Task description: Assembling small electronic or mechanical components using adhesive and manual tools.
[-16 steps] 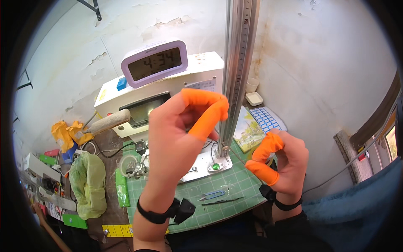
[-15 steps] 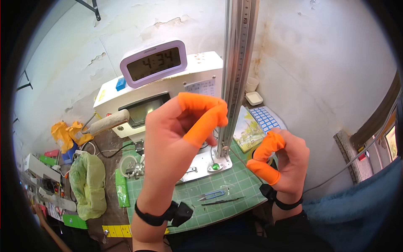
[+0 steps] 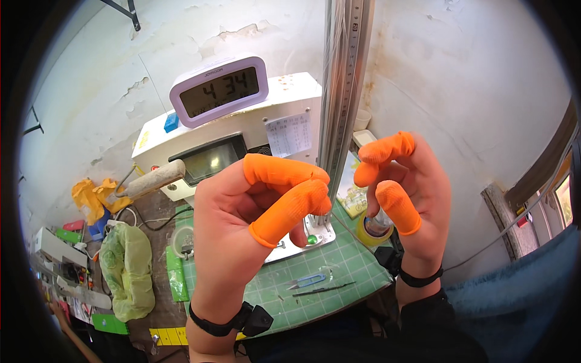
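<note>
Left hand (image 3: 242,230): raised above the table (image 3: 357,266), thumb and forefinger in orange finger cots (image 3: 284,209), tips pressed together; nothing visible in the pinch. Right hand (image 3: 405,199): at 3 o'clock of the left, well clear of it, fingers curled, cots on thumb and two fingers, tips apart, holding nothing.

Between the hands stands a steel column (image 3: 342,91). Below lies a green mat (image 3: 339,272) carrying snips (image 3: 307,281).

At 9 o'clock of the mat, a green bag (image 3: 127,272), contents not discernible. Under the right hand, a tape roll (image 3: 370,230).
</note>
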